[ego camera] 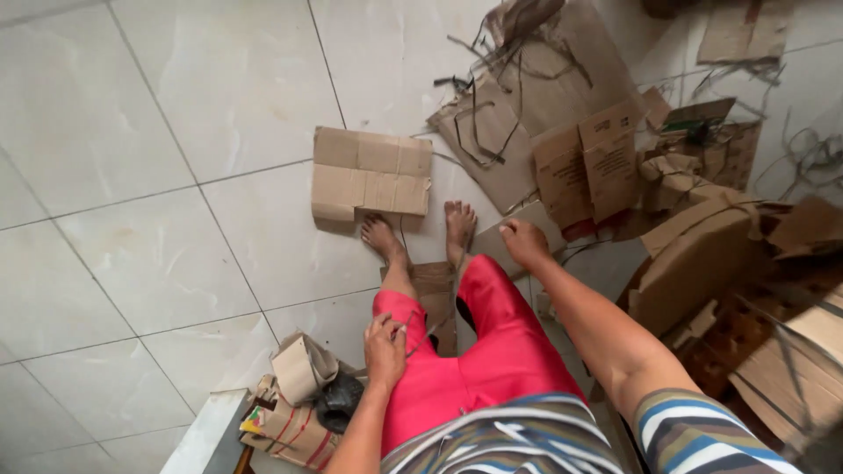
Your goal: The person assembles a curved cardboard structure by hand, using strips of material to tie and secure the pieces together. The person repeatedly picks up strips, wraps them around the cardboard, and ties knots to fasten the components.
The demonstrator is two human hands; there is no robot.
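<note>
Right hand [524, 241] outstretched, left hand [385, 349] curled

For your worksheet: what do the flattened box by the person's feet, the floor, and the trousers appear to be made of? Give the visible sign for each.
Flattened box: brown corrugated cardboard, matte, with creased flaps and torn edges.
Floor: large pale tiles, probably glazed ceramic, with a marbled sheen and dark grout lines.
Trousers: red cloth, possibly satin-like, with glossy folds.

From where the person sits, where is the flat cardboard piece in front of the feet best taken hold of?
The flat cardboard piece lies flat on the tiled floor, its near edge at the toes. Probably best to grip that near edge from the person's own side, thumb on top and fingers slid under; the right hand is closest.
</note>
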